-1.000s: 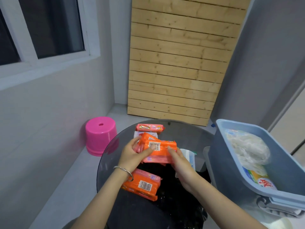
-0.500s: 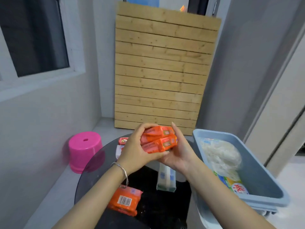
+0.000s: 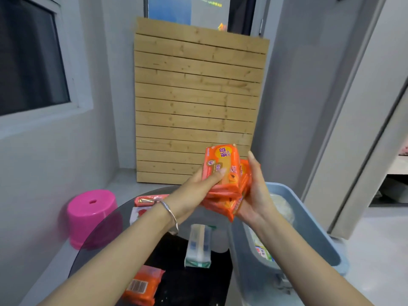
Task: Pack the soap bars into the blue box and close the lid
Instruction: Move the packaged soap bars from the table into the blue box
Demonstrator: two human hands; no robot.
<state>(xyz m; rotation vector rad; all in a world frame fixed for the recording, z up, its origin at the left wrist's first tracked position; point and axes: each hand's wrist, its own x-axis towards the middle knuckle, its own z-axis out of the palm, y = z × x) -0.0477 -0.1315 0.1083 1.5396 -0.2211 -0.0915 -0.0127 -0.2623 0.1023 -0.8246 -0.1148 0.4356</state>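
Both hands hold a stack of orange-wrapped soap bars up in the air, above the left rim of the blue box. My left hand grips the stack from the left with the thumb across the front bar. My right hand presses it from the right, fingers straight. Inside the open box lie a white bag and a colourful packet. More bars rest on the round glass table: an orange one near me, a white-green one, a red one and a white one at the back.
A pink plastic stool stands on the floor left of the table. A slatted wooden panel leans against the back wall. No lid can be made out in view.
The stack of orange bars has been lifted off the table, raised and carried right toward the blue box. It has turned so its printed front faces me.
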